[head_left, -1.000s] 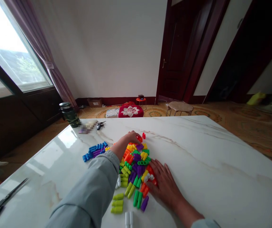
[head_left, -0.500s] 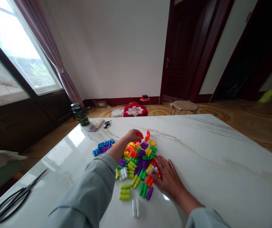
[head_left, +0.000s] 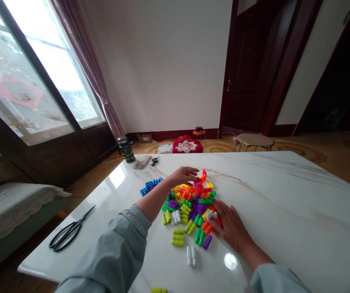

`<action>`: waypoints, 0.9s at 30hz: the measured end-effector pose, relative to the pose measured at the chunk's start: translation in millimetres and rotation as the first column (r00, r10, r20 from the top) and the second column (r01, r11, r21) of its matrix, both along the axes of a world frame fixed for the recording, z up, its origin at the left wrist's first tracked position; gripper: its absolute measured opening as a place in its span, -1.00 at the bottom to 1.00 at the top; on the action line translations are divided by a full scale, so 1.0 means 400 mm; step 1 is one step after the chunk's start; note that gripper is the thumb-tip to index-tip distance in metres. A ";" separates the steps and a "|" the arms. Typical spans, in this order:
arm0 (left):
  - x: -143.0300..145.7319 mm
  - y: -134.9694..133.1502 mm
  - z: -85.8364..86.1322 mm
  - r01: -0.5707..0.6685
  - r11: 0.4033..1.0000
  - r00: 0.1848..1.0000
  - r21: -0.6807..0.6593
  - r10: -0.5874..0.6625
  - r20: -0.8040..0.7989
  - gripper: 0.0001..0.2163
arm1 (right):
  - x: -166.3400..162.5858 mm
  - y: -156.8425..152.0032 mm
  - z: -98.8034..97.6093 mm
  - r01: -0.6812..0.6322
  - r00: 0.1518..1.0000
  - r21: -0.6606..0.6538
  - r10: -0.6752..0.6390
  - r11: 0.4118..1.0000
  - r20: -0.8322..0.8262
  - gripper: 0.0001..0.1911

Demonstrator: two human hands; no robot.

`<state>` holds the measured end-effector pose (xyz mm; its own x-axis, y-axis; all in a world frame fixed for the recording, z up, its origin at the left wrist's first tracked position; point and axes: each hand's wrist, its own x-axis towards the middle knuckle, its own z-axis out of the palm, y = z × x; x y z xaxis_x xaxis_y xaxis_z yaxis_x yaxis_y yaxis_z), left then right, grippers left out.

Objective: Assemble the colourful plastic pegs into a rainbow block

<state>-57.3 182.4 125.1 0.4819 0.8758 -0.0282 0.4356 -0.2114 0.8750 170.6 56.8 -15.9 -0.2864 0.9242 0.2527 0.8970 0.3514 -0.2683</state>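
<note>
near white block (head_left: pixel 193 256) lies front-to-back; lime trio (head_left: pixel 178 237) crosswise

Home, prob. living rm, w/ mauve curtain (head_left: pixel 88 61), dk-red door (head_left: pixel 251 73), white lacy cloth (head_left: pixel 19 207) & low stool (head_left: pixel 254 140)

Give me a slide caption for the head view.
Left hand over a pile of colourful pieces, right hand at its right side, scissors lying to the left.

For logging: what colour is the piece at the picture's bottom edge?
The piece is lime green; head view.
</note>
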 end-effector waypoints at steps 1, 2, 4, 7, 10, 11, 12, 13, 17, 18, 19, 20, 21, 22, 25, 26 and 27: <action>-0.007 0.000 0.000 -0.017 1.000 1.000 0.012 0.017 0.015 -0.56 | 0.000 0.001 -0.002 0.001 1.000 0.008 -0.001 1.000 -0.002 -0.33; -0.020 0.003 -0.001 -0.048 0.998 0.999 0.031 0.048 0.022 -0.57 | 0.000 0.002 -0.004 0.004 1.000 0.017 -0.004 1.000 -0.003 -0.32; -0.069 0.014 -0.004 -0.160 0.984 0.987 0.085 0.159 0.021 -0.61 | 0.000 0.003 -0.007 0.014 1.000 0.030 -0.014 0.999 -0.004 -0.32; -0.197 0.026 -0.021 -0.428 0.883 0.900 0.192 0.436 0.001 -0.60 | -0.001 0.003 -0.013 0.021 1.000 0.037 -0.021 0.999 0.005 -0.31; -0.338 0.014 -0.071 -0.654 0.719 0.728 0.233 0.683 -0.062 -0.53 | 0.000 0.005 -0.018 0.012 1.000 0.046 -0.013 0.999 0.018 -0.28; -0.373 0.006 -0.095 -0.695 0.683 0.682 0.224 0.725 -0.095 -0.50 | 0.000 0.006 -0.020 0.010 1.000 0.053 -0.011 0.999 0.021 -0.29; -0.400 -0.003 -0.122 -0.722 0.659 0.648 0.209 0.751 -0.128 -0.47 | 0.001 0.007 -0.021 0.009 1.000 0.059 -0.010 0.998 0.023 -0.29; -0.416 -0.010 -0.149 -0.733 0.652 0.634 0.194 0.758 -0.152 -0.44 | 0.001 0.007 -0.023 0.010 1.000 0.065 -0.011 0.998 0.025 -0.29; -0.391 -0.014 -0.237 -0.697 0.695 0.680 0.174 0.719 -0.145 -0.44 | 0.003 0.008 -0.023 0.007 0.999 0.078 -0.010 0.997 0.035 -0.30; -0.369 -0.009 -0.247 -0.676 0.716 0.706 0.175 0.697 -0.124 -0.44 | 0.003 0.007 -0.022 0.005 0.999 0.080 -0.008 0.997 0.038 -0.30; -0.345 -0.003 -0.252 -0.651 0.738 0.735 0.176 0.671 -0.099 -0.44 | 0.003 0.007 -0.021 0.004 0.999 0.081 -0.008 0.997 0.040 -0.30; -0.320 0.004 -0.251 -0.620 0.764 0.766 0.176 0.639 -0.075 -0.44 | 0.003 0.006 -0.020 0.005 0.999 0.081 -0.008 0.997 0.043 -0.30; -0.295 0.010 -0.247 -0.585 0.792 0.798 0.177 0.601 -0.054 -0.43 | 0.003 0.006 -0.020 0.005 0.999 0.079 -0.008 0.997 0.044 -0.30; -0.272 0.015 -0.240 -0.545 0.819 0.828 0.179 0.559 -0.037 -0.42 | 0.003 0.005 -0.019 0.004 0.999 0.077 -0.008 0.997 0.045 -0.30; -0.217 0.018 -0.216 -0.426 0.883 0.897 0.196 0.440 -0.036 -0.41 | 0.003 0.004 -0.018 -0.001 0.999 0.072 -0.002 0.997 0.042 -0.30; -0.206 0.015 -0.208 -0.391 0.898 0.911 0.203 0.409 -0.054 -0.41 | 0.003 0.004 -0.017 0.000 0.999 0.073 -0.003 0.997 0.040 -0.30; -0.200 0.010 -0.200 -0.360 0.909 0.920 0.212 0.383 -0.082 -0.41 | 0.002 0.004 -0.016 0.000 0.999 0.074 -0.003 0.997 0.038 -0.30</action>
<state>-137.2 186.6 45.1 0.1238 0.9852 0.1187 0.6132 -0.1700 0.7714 171.5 58.2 -22.3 -0.2960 0.9038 0.3092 0.9064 0.3679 -0.2077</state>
